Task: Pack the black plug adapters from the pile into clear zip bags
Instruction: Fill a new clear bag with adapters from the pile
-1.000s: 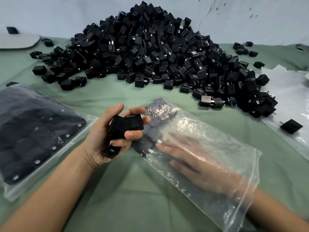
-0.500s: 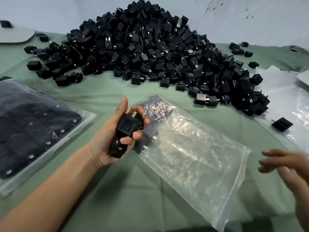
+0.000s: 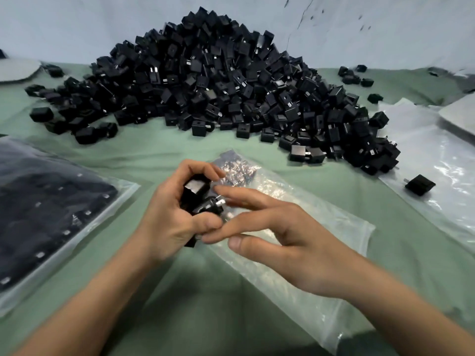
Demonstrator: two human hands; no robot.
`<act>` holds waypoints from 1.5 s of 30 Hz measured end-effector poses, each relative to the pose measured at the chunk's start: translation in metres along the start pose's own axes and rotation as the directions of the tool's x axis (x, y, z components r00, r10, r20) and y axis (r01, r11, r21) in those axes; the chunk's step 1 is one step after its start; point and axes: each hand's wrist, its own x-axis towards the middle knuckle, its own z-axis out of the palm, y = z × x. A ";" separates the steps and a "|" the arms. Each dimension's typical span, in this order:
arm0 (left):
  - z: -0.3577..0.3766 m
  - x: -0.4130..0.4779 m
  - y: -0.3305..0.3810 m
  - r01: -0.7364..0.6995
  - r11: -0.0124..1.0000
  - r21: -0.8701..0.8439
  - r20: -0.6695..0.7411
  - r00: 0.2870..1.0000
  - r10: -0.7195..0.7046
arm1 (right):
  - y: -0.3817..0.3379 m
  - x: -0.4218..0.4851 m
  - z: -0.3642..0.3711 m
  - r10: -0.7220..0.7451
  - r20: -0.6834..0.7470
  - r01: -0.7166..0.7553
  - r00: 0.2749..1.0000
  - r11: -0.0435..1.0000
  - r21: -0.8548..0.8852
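Note:
A big pile of black plug adapters (image 3: 216, 83) rises at the back of the green cloth. My left hand (image 3: 169, 217) grips a few black adapters (image 3: 198, 196) in curled fingers. Beneath both hands lies a clear zip bag (image 3: 303, 253), slanting from mid table to the lower right, with several adapters in its far end. My right hand (image 3: 290, 242) hovers over the bag with fingers stretched toward the held adapters; its fingertips reach the metal prongs, and it holds nothing that I can see.
A filled bag of adapters (image 3: 48, 214) lies at the left edge. Clear plastic sheets (image 3: 437, 181) cover the right side, with one loose adapter (image 3: 419, 185) on them. Stray adapters (image 3: 356, 75) sit at the back right. A pale wall stands behind the pile.
My right hand came out of the bag, swung off to the right, then returned over the bag to the adapters in my left hand. The left hand kept its grip.

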 end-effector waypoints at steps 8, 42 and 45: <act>0.000 -0.003 -0.003 -0.154 0.932 0.328 -0.052 0.982 0.181 | 0.009 -0.003 -0.002 0.107 -0.043 -0.085 0.993 0.934 0.347; -0.020 0.004 -0.023 -0.094 0.945 0.313 -0.286 0.940 0.188 | 0.064 -0.151 -0.068 0.252 -0.562 -0.233 0.788 0.967 0.106; -0.022 0.005 -0.025 -0.096 0.949 0.300 -0.320 0.927 0.194 | 0.072 -0.167 -0.071 0.275 -0.534 -0.323 0.799 0.946 0.004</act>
